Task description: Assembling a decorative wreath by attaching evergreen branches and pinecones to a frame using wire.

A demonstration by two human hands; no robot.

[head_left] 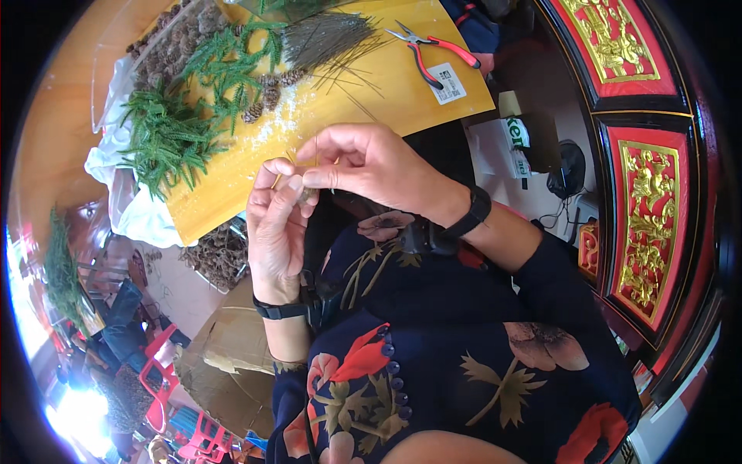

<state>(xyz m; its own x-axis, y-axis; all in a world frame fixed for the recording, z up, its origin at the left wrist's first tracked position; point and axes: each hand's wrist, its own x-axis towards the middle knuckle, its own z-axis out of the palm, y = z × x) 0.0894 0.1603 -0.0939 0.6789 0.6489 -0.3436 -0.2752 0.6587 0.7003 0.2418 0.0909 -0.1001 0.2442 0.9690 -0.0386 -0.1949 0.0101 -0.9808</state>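
Both hands meet at the near edge of the yellow surface (410,108). The left hand (274,224) is curled, thumb and fingertips closed on a small brown piece (309,193), mostly hidden by the fingers. The right hand (359,162) pinches the same piece between thumb and forefinger, its other fingers loosely bent; a thin wire (316,151) seems to rise there, though how it is fixed cannot be told.

With so little of the piece to grip, it could slip and drop past the surface's near edge. Uneven pressure might crush it, and the wire, if stiff, could prick a fingertip or spring loose.

On the far part of the surface, dark wires (328,39) fan out, crossing one another, so lifting one may drag others along. Pliers (417,39) lie near its right edge, where a brushing sleeve could knock them off. Loose pinecones (270,97) near its middle may roll if bumped, and the green sprigs (166,139) on its left could snag together.
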